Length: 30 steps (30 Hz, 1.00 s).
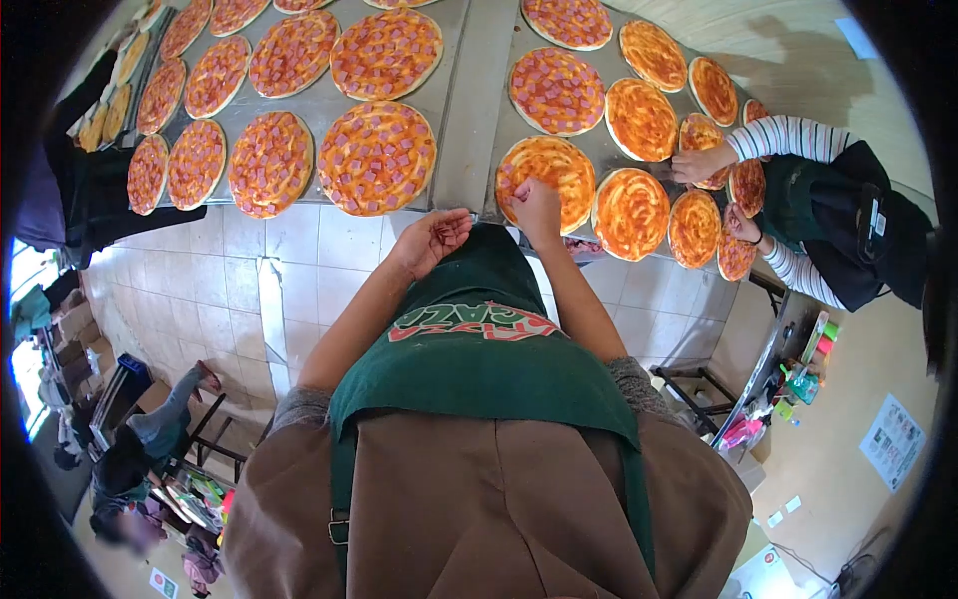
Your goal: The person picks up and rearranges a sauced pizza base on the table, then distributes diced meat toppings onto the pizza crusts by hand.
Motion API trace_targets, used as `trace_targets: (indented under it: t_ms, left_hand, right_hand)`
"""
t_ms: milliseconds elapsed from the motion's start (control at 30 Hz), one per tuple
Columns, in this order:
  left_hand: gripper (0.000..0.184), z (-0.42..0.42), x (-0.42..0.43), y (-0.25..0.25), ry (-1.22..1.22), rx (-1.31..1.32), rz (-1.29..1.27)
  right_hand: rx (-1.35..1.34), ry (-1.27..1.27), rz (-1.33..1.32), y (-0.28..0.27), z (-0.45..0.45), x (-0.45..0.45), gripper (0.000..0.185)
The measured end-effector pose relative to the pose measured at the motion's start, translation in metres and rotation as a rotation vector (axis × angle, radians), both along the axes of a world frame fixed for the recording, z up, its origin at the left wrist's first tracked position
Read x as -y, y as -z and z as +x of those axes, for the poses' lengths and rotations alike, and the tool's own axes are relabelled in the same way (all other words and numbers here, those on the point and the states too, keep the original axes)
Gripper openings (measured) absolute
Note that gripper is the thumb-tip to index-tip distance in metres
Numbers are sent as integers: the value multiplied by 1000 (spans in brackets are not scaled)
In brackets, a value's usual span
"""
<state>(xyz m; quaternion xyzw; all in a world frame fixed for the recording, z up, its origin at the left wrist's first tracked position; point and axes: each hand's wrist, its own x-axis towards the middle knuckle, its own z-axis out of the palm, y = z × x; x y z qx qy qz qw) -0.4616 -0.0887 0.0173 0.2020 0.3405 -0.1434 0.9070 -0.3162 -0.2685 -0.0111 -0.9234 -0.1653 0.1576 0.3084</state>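
Observation:
My left hand (435, 243) is at the table's near edge, palm up with its fingers curled together; what lies in it is too small to make out. My right hand (537, 212) is closed over the left part of a sauced pizza base (561, 170), and its fingertips hide whatever they hold. Orange-red swirls cover that base, with no ham cubes visible on it. Just behind it lies a pizza with pink ham cubes (556, 91). Another ham-topped pizza (377, 158) is left of my left hand.
Several more pizzas lie in rows on the metal table (477, 110). At the right, a co-worker's two hands (702, 164) reach over sauced bases (631, 214). A dark-clothed person stands at the left edge. Another person (125, 464) is at the lower left, near a stool.

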Motion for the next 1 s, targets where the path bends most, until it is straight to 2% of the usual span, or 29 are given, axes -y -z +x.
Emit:
trace_targets:
  t_ms: [100, 200, 300, 400, 600, 700, 900, 1000]
  left_hand:
    - [33, -1, 0, -3, 2, -8, -9]
    - [33, -1, 1, -4, 0, -18, -5]
    - [33, 0, 3, -3, 20, -21, 3]
    - [33, 0, 4, -4, 29, -12, 16]
    - [34, -3, 4, 0, 26, -13, 19]
    - [34, -4, 5, 2, 25, 3, -2]
    - [33, -3, 7, -4, 32, -7, 16]
    - [32, -2, 7, -8, 31, 3, 9]
  right_hand:
    - [-44, 52, 110, -4, -1, 6, 15]
    - [20, 4, 167, -12, 0, 9, 10]
    - [182, -132, 141, -6, 4, 1, 11]
    - [166, -211, -10, -5, 6, 0, 14]
    - [145, -141, 90, -15, -2, 8, 12]
    - [262, -178, 44, -13, -5, 9, 20]
    - [204, -48, 209, 0, -10, 22, 12]
    - [-157, 78, 339, 14, -19, 36, 10]
